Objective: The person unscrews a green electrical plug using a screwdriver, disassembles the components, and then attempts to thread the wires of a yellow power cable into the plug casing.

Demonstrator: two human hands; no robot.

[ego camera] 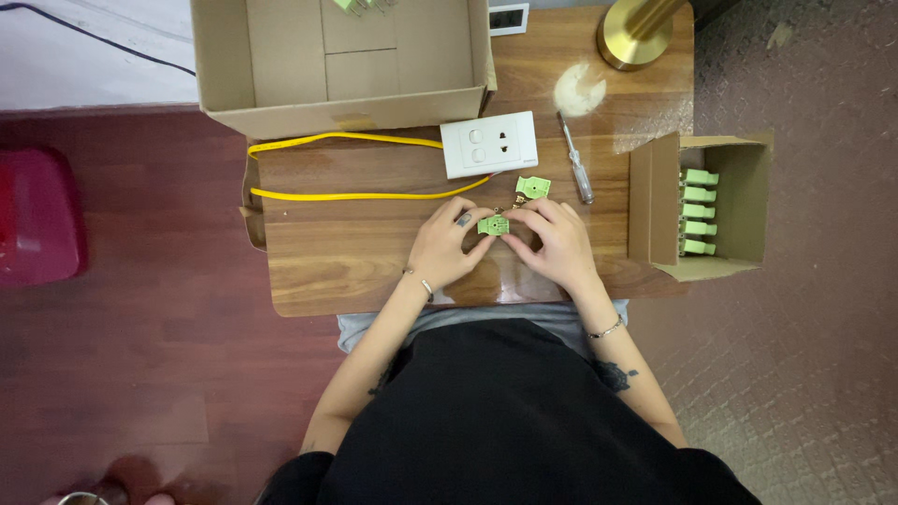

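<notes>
My left hand (pixel 444 248) and my right hand (pixel 558 245) meet over a small wooden table (pixel 337 252), both pinching one small green plug part (pixel 493 225) between their fingertips. A second green plug piece (pixel 533 187) lies just beyond, by the end of a yellow cable (pixel 355 195). Behind it sits a white wall plate (pixel 489 144) with switches and a socket, and a screwdriver (pixel 576 159) lies to its right.
A large open cardboard box (pixel 341 65) occupies the table's far side. A smaller open box (pixel 702 206) with several green parts stands at the right edge. A brass lamp base (pixel 636 33) is at the far right, and a red stool (pixel 37 215) stands on the floor to the left.
</notes>
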